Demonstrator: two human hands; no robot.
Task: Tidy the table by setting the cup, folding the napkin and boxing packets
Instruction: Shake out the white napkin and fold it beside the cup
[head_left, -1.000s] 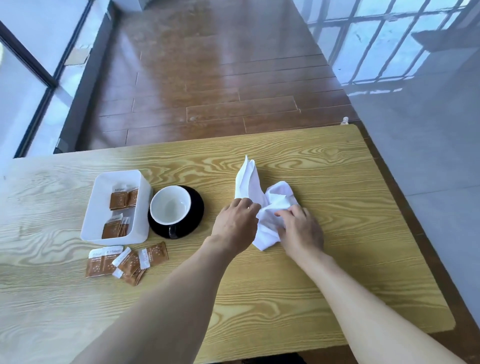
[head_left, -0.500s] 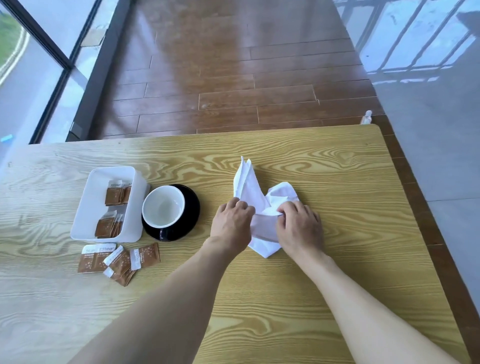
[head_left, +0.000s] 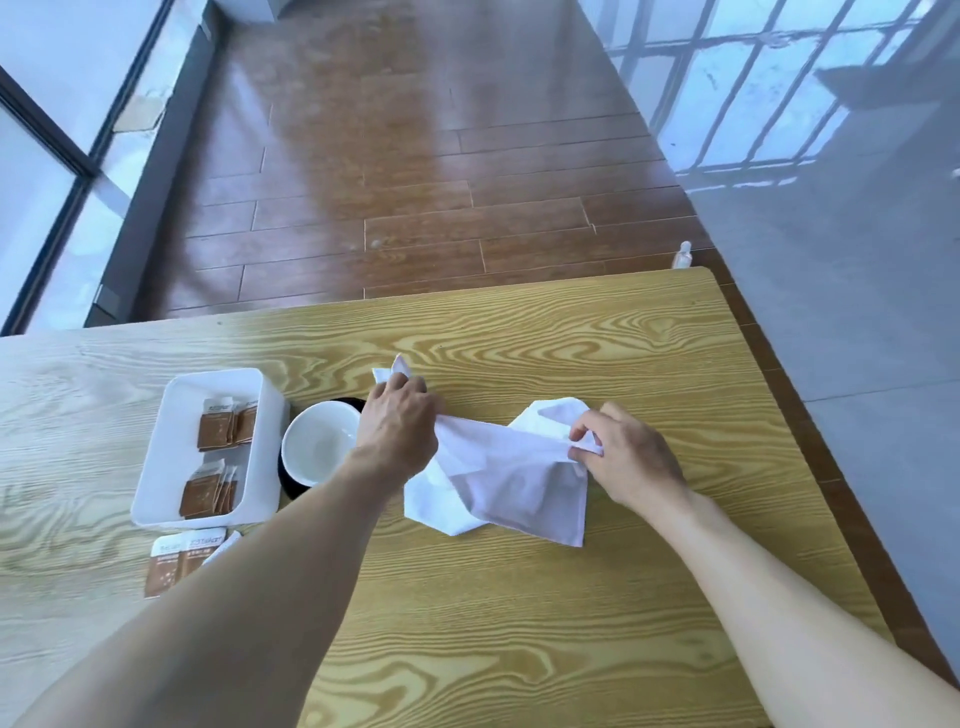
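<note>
A white cloth napkin (head_left: 511, 480) is stretched between my two hands above the wooden table (head_left: 519, 623). My left hand (head_left: 397, 423) grips its left corner, and my right hand (head_left: 631, 457) pinches its right edge. The lower part of the napkin hangs down to the tabletop. A white cup (head_left: 319, 449) sits on a black saucer (head_left: 285, 480) just left of my left hand. A white box (head_left: 265, 431) at the left holds several brown packets (head_left: 218, 431). More brown packets (head_left: 179, 564) lie loose on the table below the box, partly hidden by my left forearm.
The table's far edge runs across the middle of the view, with brown wooden floor beyond it. A small white bottle (head_left: 683, 254) stands past the far right corner. The right table edge drops to grey floor.
My hands have moved apart, pulling the bunched napkin open and lifting it off the table. My left hand has moved left toward the cup and my right hand has gone right.
</note>
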